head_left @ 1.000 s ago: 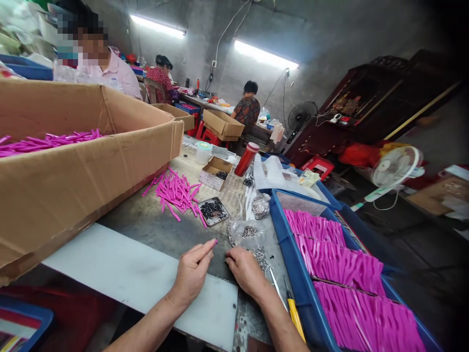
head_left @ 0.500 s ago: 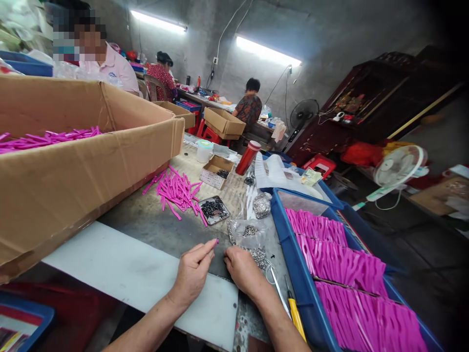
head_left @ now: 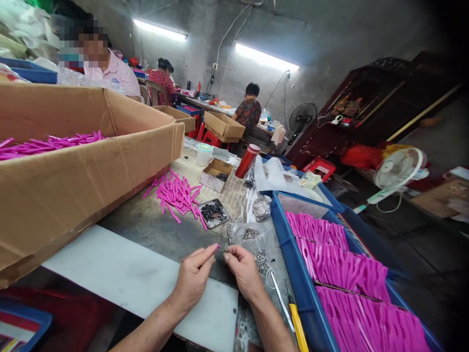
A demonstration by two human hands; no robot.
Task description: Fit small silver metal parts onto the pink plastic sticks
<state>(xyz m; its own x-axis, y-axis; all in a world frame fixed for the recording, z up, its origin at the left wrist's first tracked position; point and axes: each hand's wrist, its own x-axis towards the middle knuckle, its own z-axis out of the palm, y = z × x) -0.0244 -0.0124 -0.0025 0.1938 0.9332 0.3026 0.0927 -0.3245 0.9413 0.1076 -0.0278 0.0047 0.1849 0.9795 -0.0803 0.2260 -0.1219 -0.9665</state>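
My left hand (head_left: 195,276) is closed on a magenta strip (head_left: 218,246), and only its tip shows past my fingertips. Close by on the right, my right hand (head_left: 243,270) is pinched; whatever its fingers hold is too small to make out. Both hands hover over the near part of the worktable, above a white board (head_left: 146,274). Just beyond them lie a small tray of black parts (head_left: 214,213) and a pile of magenta strips (head_left: 176,194). Beside my right hand sits a clear plastic bag with small silvery metal parts (head_left: 250,234).
A large cardboard box (head_left: 88,166) of magenta strips stands left. To the right, a blue crate (head_left: 304,293) holds rows of magenta pieces. A yellow-handled tool (head_left: 298,327), tweezers (head_left: 281,300) and a red flask (head_left: 247,161) are on the table. Several people sit farther back.
My right hand has shifted slightly up, its fingertips now nearer the strip's tip. My left hand stays almost in place, still holding the strip. The view has tilted a little.
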